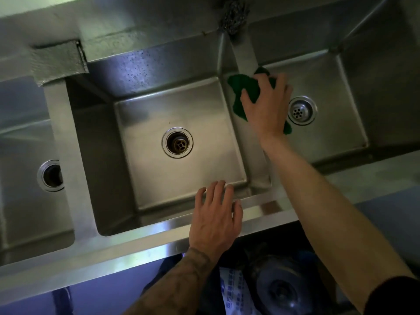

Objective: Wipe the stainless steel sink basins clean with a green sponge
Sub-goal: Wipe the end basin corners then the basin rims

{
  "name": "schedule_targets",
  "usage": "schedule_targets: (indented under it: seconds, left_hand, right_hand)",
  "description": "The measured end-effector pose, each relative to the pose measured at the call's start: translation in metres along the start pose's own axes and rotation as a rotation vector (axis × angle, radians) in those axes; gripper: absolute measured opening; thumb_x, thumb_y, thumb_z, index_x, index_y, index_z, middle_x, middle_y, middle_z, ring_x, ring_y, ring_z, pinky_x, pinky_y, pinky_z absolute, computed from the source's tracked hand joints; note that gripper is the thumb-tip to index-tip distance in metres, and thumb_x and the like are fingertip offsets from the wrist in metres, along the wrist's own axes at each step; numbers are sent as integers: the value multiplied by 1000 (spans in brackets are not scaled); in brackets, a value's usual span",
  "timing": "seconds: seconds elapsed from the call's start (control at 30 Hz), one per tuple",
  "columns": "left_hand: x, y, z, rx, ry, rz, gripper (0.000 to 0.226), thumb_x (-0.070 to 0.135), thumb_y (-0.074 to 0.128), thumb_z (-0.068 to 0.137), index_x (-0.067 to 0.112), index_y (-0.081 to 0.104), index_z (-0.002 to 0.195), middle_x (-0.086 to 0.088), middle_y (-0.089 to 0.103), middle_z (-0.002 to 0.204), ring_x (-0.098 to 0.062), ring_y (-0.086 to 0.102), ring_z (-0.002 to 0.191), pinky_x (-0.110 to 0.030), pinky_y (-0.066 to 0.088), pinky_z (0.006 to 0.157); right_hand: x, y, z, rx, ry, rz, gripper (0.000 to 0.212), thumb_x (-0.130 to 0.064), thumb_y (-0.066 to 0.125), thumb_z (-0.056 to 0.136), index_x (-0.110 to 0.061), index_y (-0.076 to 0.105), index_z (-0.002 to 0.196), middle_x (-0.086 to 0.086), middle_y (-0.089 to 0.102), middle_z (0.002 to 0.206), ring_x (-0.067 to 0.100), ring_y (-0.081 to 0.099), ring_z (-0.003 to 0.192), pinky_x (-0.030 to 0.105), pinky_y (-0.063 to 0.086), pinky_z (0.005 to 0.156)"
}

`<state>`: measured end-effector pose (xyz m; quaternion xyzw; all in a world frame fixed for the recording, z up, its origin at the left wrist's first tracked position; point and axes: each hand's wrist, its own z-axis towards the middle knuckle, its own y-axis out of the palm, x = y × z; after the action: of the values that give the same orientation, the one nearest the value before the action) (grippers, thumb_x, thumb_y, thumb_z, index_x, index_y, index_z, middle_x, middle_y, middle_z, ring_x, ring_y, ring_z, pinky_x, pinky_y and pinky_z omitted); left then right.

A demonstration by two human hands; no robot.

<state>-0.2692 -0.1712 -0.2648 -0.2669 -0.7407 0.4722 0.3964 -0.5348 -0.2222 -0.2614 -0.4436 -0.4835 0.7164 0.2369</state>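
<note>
A stainless steel sink unit has three basins side by side. My right hand (266, 103) presses a green sponge (244, 86) flat onto the divider (246, 60) between the middle basin (145, 114) and the right basin (329, 87). The sponge sticks out past my fingers to the left and below my palm. My left hand (216, 214) rests flat, fingers spread, on the front rim (136, 244) of the middle basin, holding nothing. The middle drain (177, 142) and the right drain strainer (302, 110) are both uncovered.
The left basin (27, 201) with its drain (51, 176) lies at the frame's left edge. A steel wool scourer (234, 18) sits on the back ledge above the divider. Below the front rim are a printed bag (234, 289) and a round metal object (281, 285).
</note>
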Motion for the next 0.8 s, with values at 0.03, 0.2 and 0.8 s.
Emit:
schedule_targets:
  seconds: [0.03,0.2,0.8]
  left_hand:
    - [0,0,0,8,2,-3,37,37,41,106,16,57,132,-6,59,138,-27,55,129,-50,43,113]
    - [1,3,-1,51,7,-6,35,35,46,104,15,60,130,-6,61,137,-27,57,128,-50,44,113]
    - [0,8,-1,109,21,13,35,34,47,102,14,63,125,-8,63,135,-29,60,125,-50,46,111]
  right_hand:
    - [4,-3,-11,0,-6,-11,37,-41,62,97,-18,64,125,15,51,134,34,51,112,31,35,89]
    - [-5,10,28,28,-35,-3,39,-41,61,97,-17,63,127,15,50,137,34,53,116,37,42,98]
    - [-25,23,76,-50,-25,34,39,-40,59,98,-18,58,131,16,41,148,36,49,122,40,44,101]
